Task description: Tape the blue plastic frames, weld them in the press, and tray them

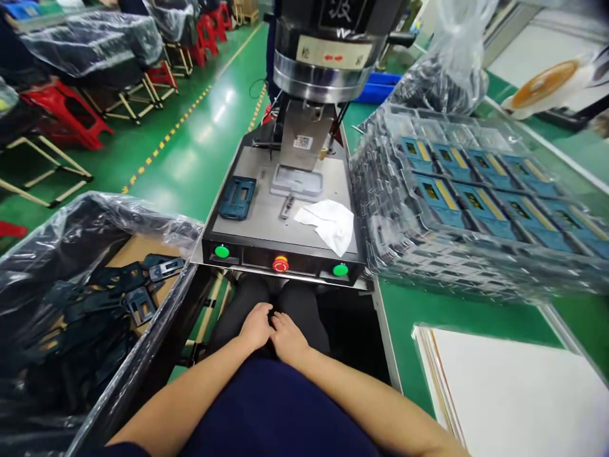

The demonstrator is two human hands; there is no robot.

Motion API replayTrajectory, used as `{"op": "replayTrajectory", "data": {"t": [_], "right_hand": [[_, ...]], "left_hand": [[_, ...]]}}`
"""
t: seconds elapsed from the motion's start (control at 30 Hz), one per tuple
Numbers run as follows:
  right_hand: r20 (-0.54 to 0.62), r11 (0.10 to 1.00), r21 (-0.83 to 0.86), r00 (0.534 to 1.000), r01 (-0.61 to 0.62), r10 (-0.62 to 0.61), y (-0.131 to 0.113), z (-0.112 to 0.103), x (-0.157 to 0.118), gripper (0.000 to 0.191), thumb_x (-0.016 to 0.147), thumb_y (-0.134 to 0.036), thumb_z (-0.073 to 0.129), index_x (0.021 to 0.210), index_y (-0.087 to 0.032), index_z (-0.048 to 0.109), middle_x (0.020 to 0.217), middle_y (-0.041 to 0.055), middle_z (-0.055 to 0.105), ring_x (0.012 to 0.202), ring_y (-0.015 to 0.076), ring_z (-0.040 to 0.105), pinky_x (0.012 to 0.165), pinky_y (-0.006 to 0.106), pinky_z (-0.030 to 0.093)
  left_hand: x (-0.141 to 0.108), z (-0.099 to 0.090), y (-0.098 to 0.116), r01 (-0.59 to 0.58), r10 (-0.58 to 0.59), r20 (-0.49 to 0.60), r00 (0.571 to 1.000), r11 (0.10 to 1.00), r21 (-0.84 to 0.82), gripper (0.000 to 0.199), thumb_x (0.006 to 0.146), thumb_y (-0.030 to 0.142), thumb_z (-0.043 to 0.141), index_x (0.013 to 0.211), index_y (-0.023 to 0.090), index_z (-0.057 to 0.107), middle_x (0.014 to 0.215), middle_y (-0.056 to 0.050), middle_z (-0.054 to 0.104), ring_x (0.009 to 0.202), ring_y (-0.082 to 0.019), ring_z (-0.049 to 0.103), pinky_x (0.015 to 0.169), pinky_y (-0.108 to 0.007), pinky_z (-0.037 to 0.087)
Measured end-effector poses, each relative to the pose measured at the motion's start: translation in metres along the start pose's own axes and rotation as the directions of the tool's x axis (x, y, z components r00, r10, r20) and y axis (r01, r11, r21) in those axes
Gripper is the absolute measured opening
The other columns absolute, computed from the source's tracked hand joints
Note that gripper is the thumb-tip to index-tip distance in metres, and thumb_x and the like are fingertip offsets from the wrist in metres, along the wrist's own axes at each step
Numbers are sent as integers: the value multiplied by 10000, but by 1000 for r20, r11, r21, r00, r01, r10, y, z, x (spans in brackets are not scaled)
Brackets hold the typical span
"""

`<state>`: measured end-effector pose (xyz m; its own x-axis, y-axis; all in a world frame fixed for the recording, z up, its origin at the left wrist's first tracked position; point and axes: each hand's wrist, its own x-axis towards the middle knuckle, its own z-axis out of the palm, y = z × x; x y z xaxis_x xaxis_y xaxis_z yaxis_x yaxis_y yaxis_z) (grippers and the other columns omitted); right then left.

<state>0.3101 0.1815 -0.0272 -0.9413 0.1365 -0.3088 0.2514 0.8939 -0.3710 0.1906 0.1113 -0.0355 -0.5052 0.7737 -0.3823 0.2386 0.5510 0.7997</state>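
My left hand (257, 325) and my right hand (288, 336) rest in my lap on dark trousers, side by side with their fingertips nearly meeting. Nothing shows in either; the fingers lie loosely forward, partly hidden. Ahead of them stands a press machine (328, 57) over a metal work plate (242, 166). On the plate lie a dark blue plastic housing (237, 198), a pale grey fixture (297, 182), a small metal block (287, 207) and a crumpled white cloth (329, 222).
The machine's front edge carries two green buttons (221, 252) and a red stop button (280, 263). A plastic-lined bin (190, 233) of dark parts stands left. Clear stacked trays (394, 219) holding blue parts and a pile of white sheets (518, 387) lie right. Red stools (71, 114) stand beyond.
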Motion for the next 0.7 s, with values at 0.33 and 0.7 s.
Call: {"op": "replayTrajectory", "data": {"t": [0.33, 0.7], "right_hand": [[78, 999, 23, 996, -35, 33, 3, -13, 8, 283, 869, -126, 457, 927, -112, 734, 1124, 160, 629, 1057, 227, 578, 1132, 415, 220], [-14, 649, 731, 946, -211, 324, 34, -68, -4, 324, 911, -232, 410, 1083, -181, 679, 1040, 87, 672, 860, 172, 643, 776, 324, 536]], "left_hand": [[1, -19, -29, 80, -90, -116, 989, 993, -88, 297, 831, 128, 448, 1079, 159, 608, 1090, -107, 690, 952, -167, 673, 888, -327, 501], [-26, -84, -1, -70, 54, -97, 994, 982, -177, 460, 789, 302, 590, 1228, 174, 542, 1264, -139, 591, 1110, -230, 599, 952, -414, 491]]}}
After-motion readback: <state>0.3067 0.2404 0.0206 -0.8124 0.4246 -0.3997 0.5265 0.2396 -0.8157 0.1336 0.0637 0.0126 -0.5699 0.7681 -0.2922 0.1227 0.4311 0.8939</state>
